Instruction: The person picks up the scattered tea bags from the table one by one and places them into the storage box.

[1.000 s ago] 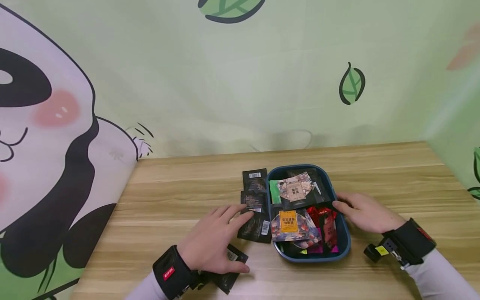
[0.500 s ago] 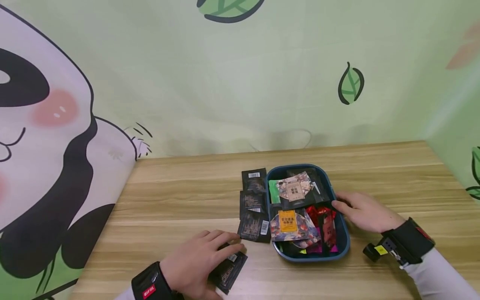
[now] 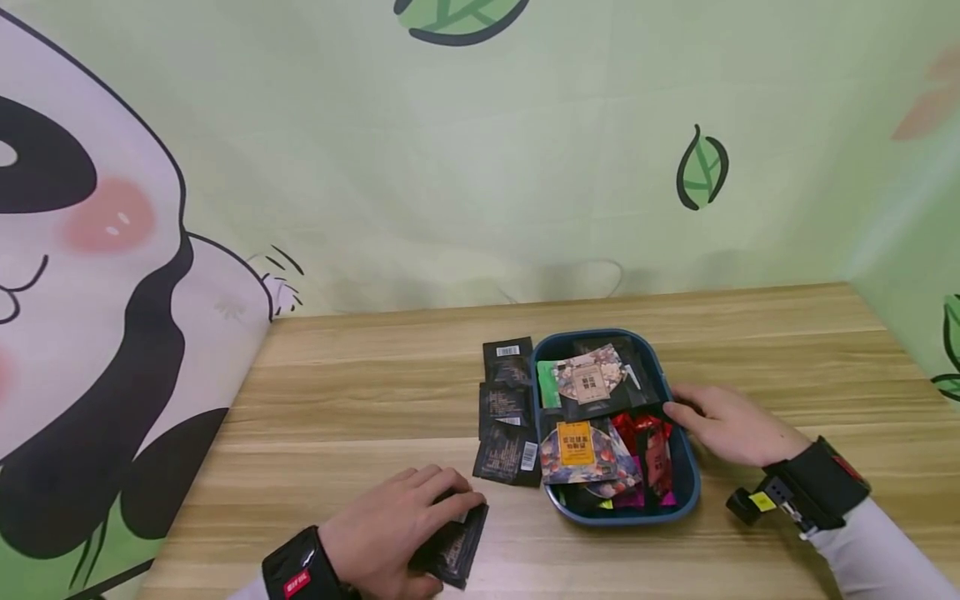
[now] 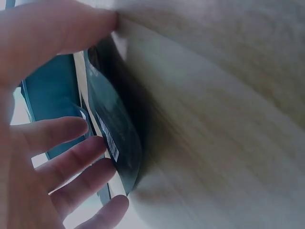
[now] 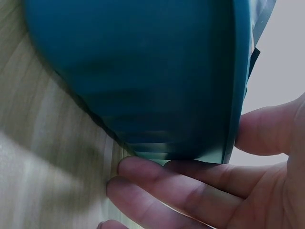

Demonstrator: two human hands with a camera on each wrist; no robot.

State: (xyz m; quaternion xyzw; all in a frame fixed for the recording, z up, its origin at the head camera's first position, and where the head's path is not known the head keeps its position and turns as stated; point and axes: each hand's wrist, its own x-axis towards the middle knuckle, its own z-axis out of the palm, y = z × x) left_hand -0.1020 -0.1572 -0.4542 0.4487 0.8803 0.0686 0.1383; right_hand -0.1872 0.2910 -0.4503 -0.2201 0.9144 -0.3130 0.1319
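Observation:
My left hand [image 3: 393, 529] rests over a black sachet [image 3: 453, 546] at the front of the table. In the left wrist view its fingers [image 4: 78, 174] are spread and fairly straight at the sachet [image 4: 114, 129], which shows a barcode label. The thumb [image 4: 71, 28] reaches down to the tabletop at the sachet's near end. My right hand [image 3: 738, 425] holds the right side of a blue plastic box [image 3: 686, 492], thumb at the rim and fingers against the outer wall. Flower-printed sachets [image 3: 577, 450] and red wrapped packets [image 3: 652, 454] fill this box.
Several black sachets [image 3: 506, 408] lie in an overlapping column along the box's left side. Wood-grain tabletop [image 3: 360, 375] stretches to both sides. A green printed backdrop [image 3: 480, 208] stands behind, with a panda picture on the left.
My left hand has moved left and toward the front, onto the black sachet, which has turned slightly and shifted a little left. The right hand and the box stay in place.

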